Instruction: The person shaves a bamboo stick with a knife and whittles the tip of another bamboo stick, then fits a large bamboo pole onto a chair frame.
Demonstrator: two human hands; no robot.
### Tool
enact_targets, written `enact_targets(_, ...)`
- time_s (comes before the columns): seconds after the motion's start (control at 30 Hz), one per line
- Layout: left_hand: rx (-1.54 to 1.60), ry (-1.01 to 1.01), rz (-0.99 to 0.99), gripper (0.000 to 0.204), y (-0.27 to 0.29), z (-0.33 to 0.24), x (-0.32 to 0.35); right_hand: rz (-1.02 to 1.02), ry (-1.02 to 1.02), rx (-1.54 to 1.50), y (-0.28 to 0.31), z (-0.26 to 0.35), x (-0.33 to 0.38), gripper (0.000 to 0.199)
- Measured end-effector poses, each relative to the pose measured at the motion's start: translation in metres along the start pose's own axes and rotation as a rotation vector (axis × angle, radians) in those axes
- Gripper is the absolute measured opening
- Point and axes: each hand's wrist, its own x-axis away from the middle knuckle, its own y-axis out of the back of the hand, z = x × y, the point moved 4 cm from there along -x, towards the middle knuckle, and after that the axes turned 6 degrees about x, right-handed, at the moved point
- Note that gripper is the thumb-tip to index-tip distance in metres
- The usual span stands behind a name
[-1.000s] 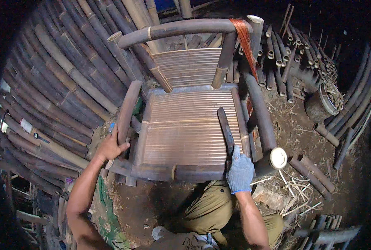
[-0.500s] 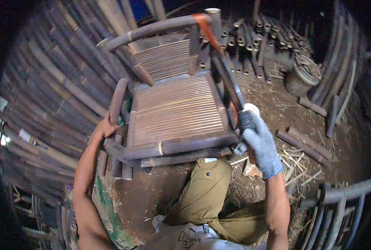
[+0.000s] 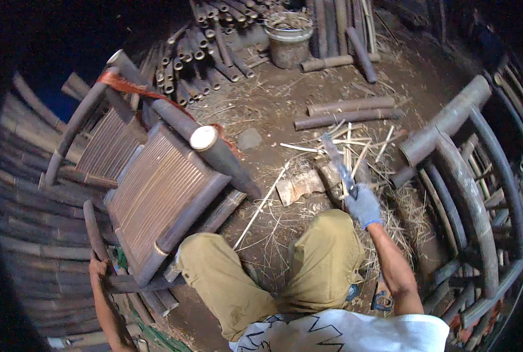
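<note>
A bamboo chair (image 3: pixel 156 199) with a slatted seat and back stands tilted at my left, an orange strip (image 3: pixel 126 87) tied round its top corner. Low on the chair's near left side, my left hand (image 3: pixel 99 267) is closed round a short bamboo armrest piece (image 3: pixel 93 226). My right hand (image 3: pixel 363 205), in a grey glove, grips a large knife (image 3: pixel 335 154) by its dark handle, apart from the chair. The blade points away from me, over pale bamboo strips (image 3: pixel 355 146) and a wooden block (image 3: pixel 330 176). A rough wood chunk (image 3: pixel 299 186) lies beside the block.
Another bamboo frame (image 3: pixel 478 193) stands close on my right. Two bamboo lengths (image 3: pixel 349 111) lie on the dirt floor ahead. Farther back are a bucket of shavings (image 3: pixel 289 44) and stacked cut bamboo (image 3: pixel 206 53). Long poles (image 3: pixel 44 234) line the left.
The view has swung right, so the chair now appears farther left. My right hand has moved away from the chair's side with the knife. My left hand keeps its hold.
</note>
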Motion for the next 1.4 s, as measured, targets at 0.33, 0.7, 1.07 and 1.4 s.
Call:
enact_targets(0.33, -0.169, -0.829, -0.234, 0.051, -0.094, -0.289, 0.146, -0.057, -0.071, 0.183, -0.131, -0.084, 0.123, 0.035)
enact_targets(0.7, -0.192, -1.089, -0.074, 0.059, -0.206, -0.372, 0.261, 0.035, -0.361, 0.358, -0.15, -0.143, 0.187, 0.033)
enact_targets(1.07, 0.061, -0.7, -0.285, 0.073, -0.254, -0.385, 0.223, 0.013, -0.11, 0.23, -0.136, -0.126, 0.094, 0.031)
enact_targets(1.4, 0.157, -0.638, -0.276, 0.076, -0.265, -0.405, 0.242, 0.211, 0.021, 0.153, -0.109, -0.083, 0.014, 0.03)
